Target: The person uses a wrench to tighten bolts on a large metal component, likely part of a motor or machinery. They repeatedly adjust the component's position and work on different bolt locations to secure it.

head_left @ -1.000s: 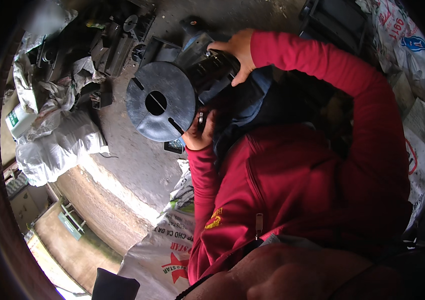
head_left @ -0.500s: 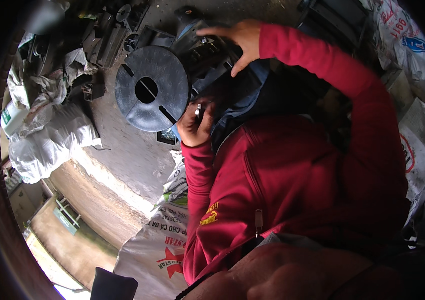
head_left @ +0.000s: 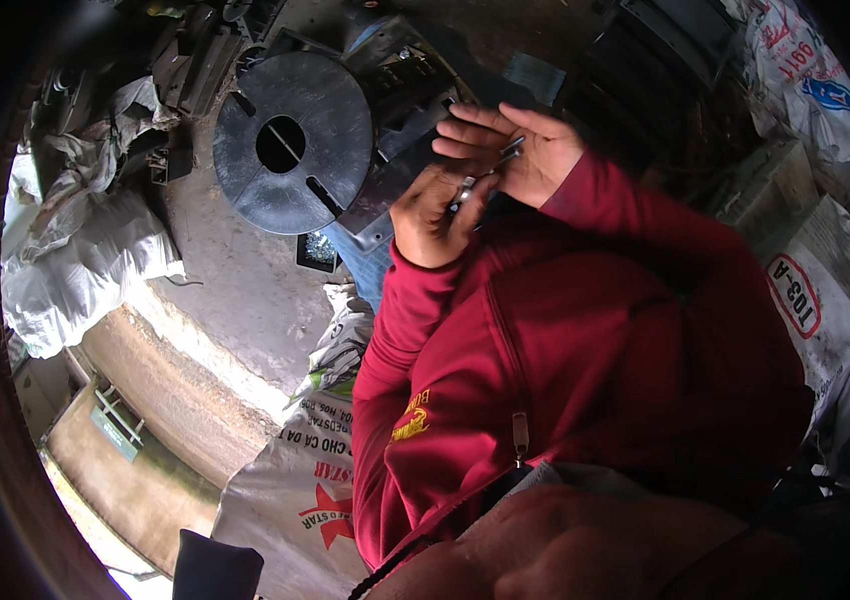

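Note:
My left hand [head_left: 435,213] is closed, palm down, with a silver ring-like piece on a finger. Its fingertips meet the palm of my right hand [head_left: 535,158], which is turned up with its fingers stretched out. Between the two hands lie small, thin metal pins [head_left: 512,150]; their exact kind is too small to tell, and the left fingertips appear to pinch them. To the left of my hands stands a round dark grey disc [head_left: 330,120] with a central hole and slots. Beside it sits a dark metal assembly [head_left: 400,75], partly in shadow.
A small black tray [head_left: 318,252] of shiny small parts lies on the floor below the disc. White plastic bags [head_left: 95,270] lie at the left, near dark metal pieces [head_left: 195,70]. Printed white sacks [head_left: 285,500] stand at lower left and right. Dark metal frames [head_left: 675,50] are at top right.
My right hand has come down and inward from above the metal assembly to meet my left hand. My left hand has moved right, away from the disc's edge. The metal pins now show between them.

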The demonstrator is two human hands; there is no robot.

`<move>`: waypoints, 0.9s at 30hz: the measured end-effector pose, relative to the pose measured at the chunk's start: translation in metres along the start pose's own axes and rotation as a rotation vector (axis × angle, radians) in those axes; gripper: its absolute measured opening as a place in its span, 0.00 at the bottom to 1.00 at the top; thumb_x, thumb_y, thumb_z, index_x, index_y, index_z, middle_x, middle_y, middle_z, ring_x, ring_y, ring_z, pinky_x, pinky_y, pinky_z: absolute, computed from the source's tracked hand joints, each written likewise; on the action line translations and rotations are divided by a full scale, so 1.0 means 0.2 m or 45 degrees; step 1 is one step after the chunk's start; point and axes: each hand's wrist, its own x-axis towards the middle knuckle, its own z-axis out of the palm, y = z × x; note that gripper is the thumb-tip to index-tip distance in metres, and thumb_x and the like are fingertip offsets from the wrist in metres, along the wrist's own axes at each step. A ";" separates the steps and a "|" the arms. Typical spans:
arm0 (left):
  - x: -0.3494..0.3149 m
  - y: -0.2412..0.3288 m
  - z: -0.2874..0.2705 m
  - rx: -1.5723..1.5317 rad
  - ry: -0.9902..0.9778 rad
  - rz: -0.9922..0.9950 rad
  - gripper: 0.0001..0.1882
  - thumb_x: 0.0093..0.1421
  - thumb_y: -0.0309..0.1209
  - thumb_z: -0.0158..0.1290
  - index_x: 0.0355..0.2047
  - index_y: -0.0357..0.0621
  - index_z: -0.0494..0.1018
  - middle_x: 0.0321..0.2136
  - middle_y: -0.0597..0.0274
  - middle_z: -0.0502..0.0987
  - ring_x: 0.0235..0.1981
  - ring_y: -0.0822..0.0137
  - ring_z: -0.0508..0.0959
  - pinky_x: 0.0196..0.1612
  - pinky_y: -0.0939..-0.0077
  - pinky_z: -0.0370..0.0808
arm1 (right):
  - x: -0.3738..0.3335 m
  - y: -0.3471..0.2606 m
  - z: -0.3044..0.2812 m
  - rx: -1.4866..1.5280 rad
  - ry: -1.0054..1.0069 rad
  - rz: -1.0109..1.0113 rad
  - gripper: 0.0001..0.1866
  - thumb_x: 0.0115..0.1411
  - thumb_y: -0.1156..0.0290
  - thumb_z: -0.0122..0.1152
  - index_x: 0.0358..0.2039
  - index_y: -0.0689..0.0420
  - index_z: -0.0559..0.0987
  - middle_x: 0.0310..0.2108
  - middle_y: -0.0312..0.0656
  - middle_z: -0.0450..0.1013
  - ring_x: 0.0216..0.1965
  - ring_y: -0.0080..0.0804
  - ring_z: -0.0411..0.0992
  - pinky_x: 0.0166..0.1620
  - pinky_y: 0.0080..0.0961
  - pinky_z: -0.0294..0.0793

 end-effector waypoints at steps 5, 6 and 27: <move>0.00 0.03 0.03 0.375 -0.058 0.129 0.17 0.46 0.20 0.63 0.37 0.47 0.80 0.36 0.62 0.79 0.32 0.62 0.81 0.33 0.73 0.78 | 0.02 0.07 0.03 0.083 -0.097 0.094 0.29 0.69 0.54 0.40 0.62 0.61 0.61 0.61 0.51 0.62 0.63 0.44 0.59 0.66 0.41 0.56; 0.00 0.04 0.04 0.489 -0.069 0.118 0.17 0.45 0.20 0.63 0.38 0.48 0.80 0.36 0.63 0.79 0.32 0.61 0.81 0.32 0.72 0.78 | 0.01 0.08 0.02 0.056 -0.078 0.101 0.28 0.69 0.55 0.40 0.62 0.60 0.62 0.61 0.51 0.62 0.63 0.44 0.60 0.65 0.41 0.57; -0.04 -0.02 -0.07 0.384 -0.104 -0.157 0.10 0.52 0.23 0.61 0.37 0.43 0.81 0.31 0.59 0.79 0.31 0.66 0.81 0.32 0.75 0.76 | -0.05 0.08 -0.13 -0.647 0.275 0.206 0.18 0.61 0.65 0.62 0.49 0.57 0.76 0.42 0.39 0.76 0.41 0.25 0.76 0.38 0.18 0.80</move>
